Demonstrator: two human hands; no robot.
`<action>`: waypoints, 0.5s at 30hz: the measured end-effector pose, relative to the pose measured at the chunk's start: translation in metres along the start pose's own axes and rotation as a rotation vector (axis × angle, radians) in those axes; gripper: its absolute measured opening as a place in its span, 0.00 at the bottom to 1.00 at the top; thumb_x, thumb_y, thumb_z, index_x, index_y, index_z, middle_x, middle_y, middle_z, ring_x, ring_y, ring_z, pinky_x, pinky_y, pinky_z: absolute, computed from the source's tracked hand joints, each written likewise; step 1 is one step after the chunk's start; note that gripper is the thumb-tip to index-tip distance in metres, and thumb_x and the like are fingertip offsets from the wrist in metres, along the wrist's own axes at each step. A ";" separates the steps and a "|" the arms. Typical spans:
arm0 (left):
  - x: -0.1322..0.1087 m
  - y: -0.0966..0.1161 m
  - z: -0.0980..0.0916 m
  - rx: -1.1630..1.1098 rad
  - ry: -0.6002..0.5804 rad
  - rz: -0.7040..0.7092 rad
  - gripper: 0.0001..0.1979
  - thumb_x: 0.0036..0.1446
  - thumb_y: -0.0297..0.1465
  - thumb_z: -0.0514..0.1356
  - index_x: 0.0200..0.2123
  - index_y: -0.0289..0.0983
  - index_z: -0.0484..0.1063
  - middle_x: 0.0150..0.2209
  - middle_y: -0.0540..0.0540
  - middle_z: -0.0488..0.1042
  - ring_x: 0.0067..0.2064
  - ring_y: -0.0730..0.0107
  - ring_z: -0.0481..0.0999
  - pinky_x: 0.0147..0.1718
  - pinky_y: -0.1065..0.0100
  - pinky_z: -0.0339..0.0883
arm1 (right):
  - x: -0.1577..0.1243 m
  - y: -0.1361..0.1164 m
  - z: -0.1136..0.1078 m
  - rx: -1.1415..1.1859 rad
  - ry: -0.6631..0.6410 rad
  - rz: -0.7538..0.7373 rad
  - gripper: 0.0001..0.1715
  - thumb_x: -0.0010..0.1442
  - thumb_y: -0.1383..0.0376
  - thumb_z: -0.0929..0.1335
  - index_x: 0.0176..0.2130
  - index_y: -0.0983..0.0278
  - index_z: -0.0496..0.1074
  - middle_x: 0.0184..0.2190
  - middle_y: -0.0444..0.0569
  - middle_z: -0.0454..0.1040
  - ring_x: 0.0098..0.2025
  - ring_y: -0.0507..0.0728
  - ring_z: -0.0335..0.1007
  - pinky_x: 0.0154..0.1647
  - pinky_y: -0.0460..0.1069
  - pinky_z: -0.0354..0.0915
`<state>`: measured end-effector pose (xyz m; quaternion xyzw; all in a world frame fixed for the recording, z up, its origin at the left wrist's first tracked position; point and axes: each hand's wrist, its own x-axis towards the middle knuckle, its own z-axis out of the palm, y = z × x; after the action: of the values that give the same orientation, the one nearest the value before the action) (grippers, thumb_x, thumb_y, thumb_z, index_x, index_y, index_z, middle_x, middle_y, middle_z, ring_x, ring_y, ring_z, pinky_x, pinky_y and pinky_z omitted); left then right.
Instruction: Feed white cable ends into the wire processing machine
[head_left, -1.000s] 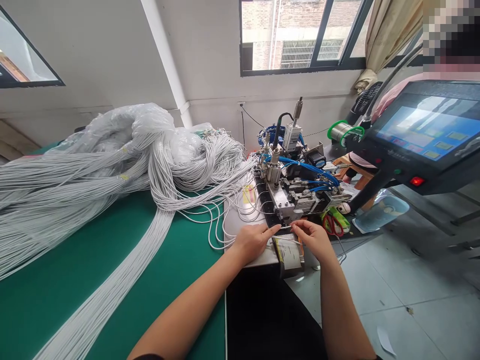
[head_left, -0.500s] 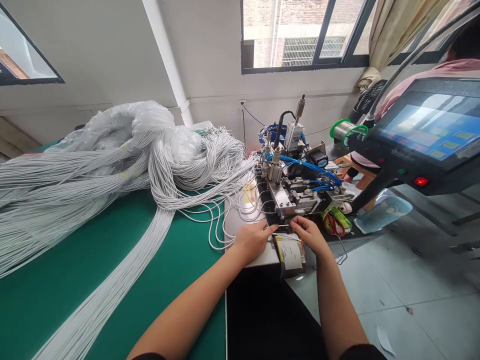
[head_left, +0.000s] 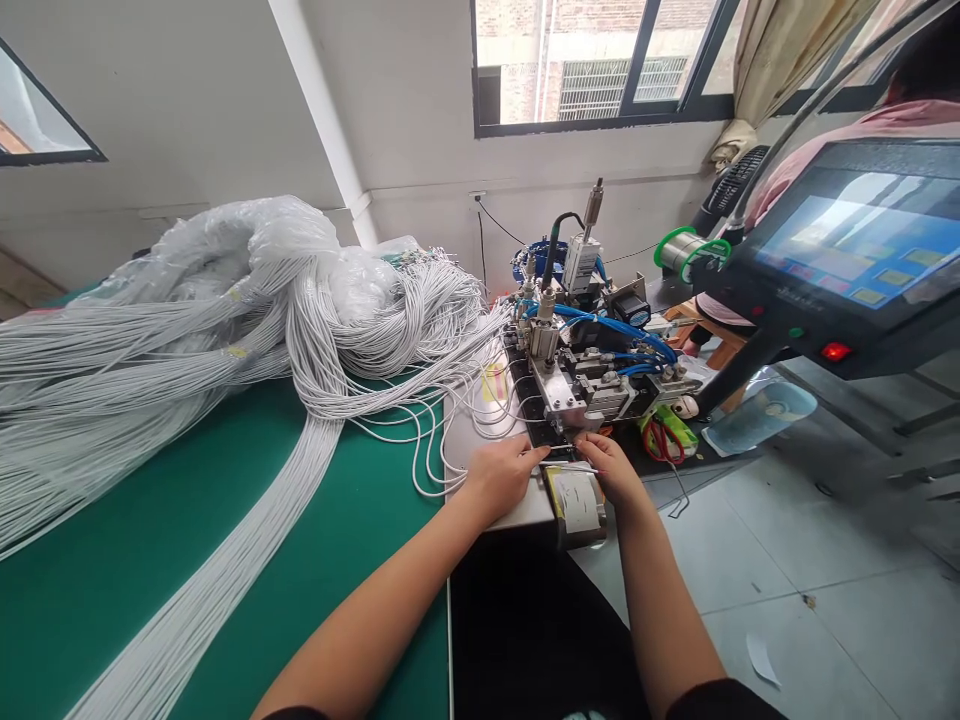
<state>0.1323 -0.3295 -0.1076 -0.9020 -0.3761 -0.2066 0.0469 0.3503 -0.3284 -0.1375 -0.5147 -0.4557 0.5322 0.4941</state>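
Observation:
My left hand point(head_left: 499, 474) is closed on a thin white cable point(head_left: 556, 448), thumb and forefinger pinching it at the front of a bench machine point(head_left: 559, 388). The short stretch of cable runs rightward to my right hand point(head_left: 611, 466), whose fingertips are pinched together at its end. What exactly sits between the right fingertips is too small to make out. Both hands are just below the machine's metal head. A second white strand point(head_left: 568, 467) passes under the hands, above a box with a paper label point(head_left: 579, 500).
A large bundle of white cables point(head_left: 322, 370), partly in clear plastic, lies across the green table point(head_left: 375, 560). At right are a control screen point(head_left: 855, 250), a green spool of wire point(head_left: 688, 252), red-handled scissors point(head_left: 664, 440) and a blue plastic tray point(head_left: 761, 415). Another person's pink sleeve point(head_left: 885, 122) shows behind.
The view has shifted slightly. My right hand has moved a little closer to my left, its fingers still pinched at the cable's end. My left hand keeps its grip.

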 end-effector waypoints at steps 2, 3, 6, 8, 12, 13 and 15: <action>0.001 0.000 -0.001 0.008 0.017 0.010 0.17 0.60 0.25 0.54 0.49 0.44 0.73 0.37 0.46 0.74 0.35 0.68 0.73 0.32 0.70 0.66 | -0.001 0.001 -0.001 0.020 -0.006 -0.002 0.22 0.47 0.51 0.71 0.21 0.63 0.62 0.16 0.36 0.56 0.19 0.47 0.49 0.20 0.44 0.48; 0.001 0.000 -0.002 0.014 0.027 0.018 0.16 0.59 0.25 0.54 0.48 0.43 0.73 0.37 0.46 0.74 0.36 0.68 0.72 0.33 0.69 0.66 | -0.002 0.001 -0.001 0.022 -0.005 0.000 0.22 0.47 0.51 0.72 0.21 0.63 0.62 0.16 0.36 0.56 0.19 0.47 0.49 0.20 0.44 0.48; 0.002 0.000 -0.003 0.029 0.054 0.043 0.16 0.58 0.24 0.54 0.47 0.42 0.74 0.40 0.45 0.74 0.40 0.65 0.72 0.38 0.64 0.66 | -0.010 0.000 -0.002 0.009 0.017 0.008 0.24 0.48 0.48 0.72 0.22 0.63 0.64 0.17 0.38 0.58 0.19 0.48 0.51 0.20 0.44 0.50; 0.001 -0.001 -0.003 0.026 0.067 0.050 0.16 0.57 0.23 0.55 0.47 0.42 0.73 0.42 0.45 0.73 0.42 0.63 0.71 0.41 0.61 0.64 | -0.017 -0.001 -0.003 -0.006 0.057 0.001 0.25 0.48 0.46 0.72 0.23 0.64 0.65 0.18 0.39 0.60 0.20 0.48 0.52 0.21 0.44 0.51; 0.000 -0.002 -0.001 -0.004 0.076 0.034 0.17 0.57 0.23 0.55 0.47 0.42 0.73 0.44 0.45 0.73 0.46 0.62 0.70 0.45 0.59 0.62 | -0.029 -0.001 -0.012 -0.036 0.154 -0.008 0.27 0.47 0.44 0.72 0.24 0.65 0.69 0.19 0.40 0.62 0.19 0.47 0.52 0.19 0.44 0.50; 0.000 -0.002 0.000 -0.010 0.082 0.019 0.17 0.57 0.23 0.55 0.48 0.42 0.73 0.46 0.45 0.73 0.48 0.61 0.69 0.47 0.58 0.62 | -0.032 -0.001 -0.015 -0.045 0.169 -0.015 0.27 0.47 0.44 0.72 0.25 0.65 0.70 0.19 0.41 0.62 0.19 0.47 0.52 0.18 0.44 0.50; 0.000 -0.002 0.001 -0.016 0.100 -0.019 0.18 0.57 0.23 0.54 0.50 0.40 0.71 0.51 0.43 0.71 0.52 0.59 0.67 0.50 0.56 0.61 | -0.036 -0.005 -0.021 -0.067 0.179 -0.035 0.26 0.48 0.44 0.72 0.27 0.66 0.73 0.20 0.42 0.63 0.20 0.48 0.54 0.19 0.44 0.52</action>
<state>0.1311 -0.3280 -0.1085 -0.8872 -0.3802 -0.2551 0.0564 0.3711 -0.3643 -0.1307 -0.5683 -0.4364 0.4597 0.5246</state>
